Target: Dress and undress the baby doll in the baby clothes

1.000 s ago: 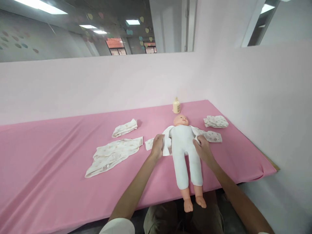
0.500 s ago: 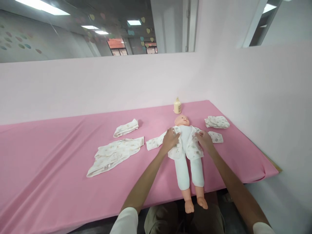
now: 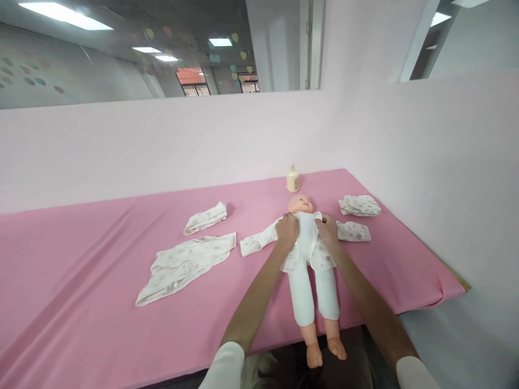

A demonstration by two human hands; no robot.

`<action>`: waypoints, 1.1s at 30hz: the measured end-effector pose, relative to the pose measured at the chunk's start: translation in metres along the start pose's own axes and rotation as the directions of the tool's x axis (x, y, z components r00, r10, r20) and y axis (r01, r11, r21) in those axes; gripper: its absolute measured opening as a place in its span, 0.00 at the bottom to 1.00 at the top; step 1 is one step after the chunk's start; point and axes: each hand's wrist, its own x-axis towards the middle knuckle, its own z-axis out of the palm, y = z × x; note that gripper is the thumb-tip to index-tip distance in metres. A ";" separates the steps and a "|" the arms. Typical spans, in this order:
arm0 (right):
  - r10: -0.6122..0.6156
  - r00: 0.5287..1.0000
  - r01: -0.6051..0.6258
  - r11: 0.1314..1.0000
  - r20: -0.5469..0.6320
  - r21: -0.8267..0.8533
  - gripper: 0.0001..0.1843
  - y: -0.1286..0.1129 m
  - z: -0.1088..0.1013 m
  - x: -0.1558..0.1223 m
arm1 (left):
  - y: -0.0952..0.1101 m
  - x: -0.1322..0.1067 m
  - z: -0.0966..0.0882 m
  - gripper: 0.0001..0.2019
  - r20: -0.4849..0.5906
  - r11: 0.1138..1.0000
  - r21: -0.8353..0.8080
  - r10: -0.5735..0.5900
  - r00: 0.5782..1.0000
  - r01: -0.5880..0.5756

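A baby doll point(image 3: 308, 232) lies on its back on the pink-covered table, its head toward the wall and its feet past the front edge. It wears a white patterned baby jacket point(image 3: 323, 255), open down the front, with both sleeves spread sideways. My left hand point(image 3: 287, 229) is closed at the jacket's left front edge, near the doll's chest. Gripping the other front edge just below the neck, my right hand point(image 3: 327, 229) is closed with the fingertips pinching cloth. The hands cover parts of both jacket fronts.
Patterned baby clothes point(image 3: 186, 265) lie spread out at the left, with a folded piece point(image 3: 205, 218) behind them. Another folded cloth point(image 3: 359, 205) sits at the right. A cream pump bottle point(image 3: 292, 179) stands behind the doll's head. The pink tablecloth point(image 3: 81, 281) reaches the walls.
Both hands have moved inward, closer together over the doll's chest. The jacket's right front edge is drawn up toward the neck. The view has shifted slightly.
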 end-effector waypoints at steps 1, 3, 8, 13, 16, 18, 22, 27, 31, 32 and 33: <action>-0.006 1.000 0.005 1.000 -0.031 -0.029 0.09 -0.002 0.003 0.001 | 0.000 0.000 0.003 0.16 -0.020 1.000 0.005 0.003 1.000 -0.003; -0.037 0.996 0.030 0.996 -0.084 -0.087 0.09 -0.006 0.009 0.002 | 0.000 0.000 0.007 0.17 -0.052 1.000 0.008 0.005 0.999 -0.005; -0.139 0.989 0.128 0.979 -0.056 -0.157 0.12 -0.015 0.020 0.004 | -0.001 0.002 0.009 0.17 -0.058 1.000 0.001 0.015 0.998 -0.015; -0.168 0.985 0.153 0.960 -0.042 -0.233 0.14 -0.020 0.024 0.004 | -0.006 0.008 0.015 0.17 -0.069 0.994 -0.031 0.103 0.992 -0.106; -0.164 0.985 0.148 0.962 -0.054 -0.229 0.14 -0.023 0.027 0.004 | -0.007 0.010 0.019 0.18 -0.057 0.988 -0.056 0.139 0.989 -0.142; -0.166 0.985 0.153 0.968 -0.046 -0.200 0.14 -0.023 0.028 0.004 | -0.006 0.010 0.020 0.18 -0.044 0.984 -0.086 0.150 0.988 -0.153; -0.165 0.986 0.162 0.977 -0.010 -0.137 0.14 -0.024 0.028 0.002 | -0.007 0.009 0.018 0.17 -0.043 0.974 -0.107 0.194 0.980 -0.198; -0.220 0.974 0.225 0.966 0.056 -0.127 0.15 -0.023 0.024 -0.003 | -0.008 0.008 0.014 0.15 -0.053 0.963 -0.125 0.234 0.971 -0.239; -0.304 0.947 0.318 0.930 0.099 -0.185 0.16 -0.016 0.025 -0.007 | -0.010 0.010 0.013 0.14 -0.066 0.953 -0.225 0.193 0.979 -0.203; -0.320 0.942 0.335 0.921 0.106 -0.197 0.17 -0.015 0.025 -0.007 | -0.011 0.011 0.013 0.14 -0.061 0.945 -0.259 0.188 0.980 -0.198; -0.334 0.935 0.352 0.913 0.115 -0.206 0.17 -0.013 0.026 -0.007 | -0.012 0.012 0.013 0.14 -0.055 0.934 -0.298 0.189 0.980 -0.197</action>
